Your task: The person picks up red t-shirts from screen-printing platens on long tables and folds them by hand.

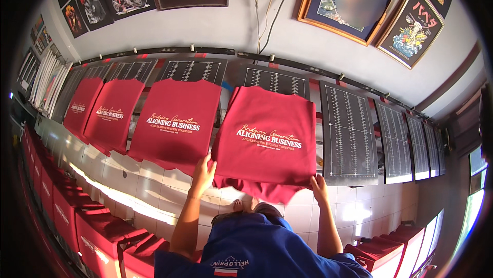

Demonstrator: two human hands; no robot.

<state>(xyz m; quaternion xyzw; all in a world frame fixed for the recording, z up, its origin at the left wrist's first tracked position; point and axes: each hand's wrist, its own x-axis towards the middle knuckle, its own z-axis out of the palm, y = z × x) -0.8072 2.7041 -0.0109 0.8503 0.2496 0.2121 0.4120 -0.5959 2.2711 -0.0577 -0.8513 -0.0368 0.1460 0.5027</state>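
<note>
A red shirt (267, 139) with white and gold print lies stretched over a dark printing board in front of me. My left hand (204, 171) grips its lower left edge. My right hand (319, 184) grips its lower right corner, where the hem hangs folded below the board. To the left, three more red printed shirts sit on neighbouring boards, the nearest (174, 126) right beside my left hand.
Bare dark boards with white grid marks (350, 134) run on to the right. Red shirts lie on a row of boards behind me at lower left (72, 211) and lower right (390, 252). The floor is white tile (154, 185). Framed pictures (354, 1) hang on the wall.
</note>
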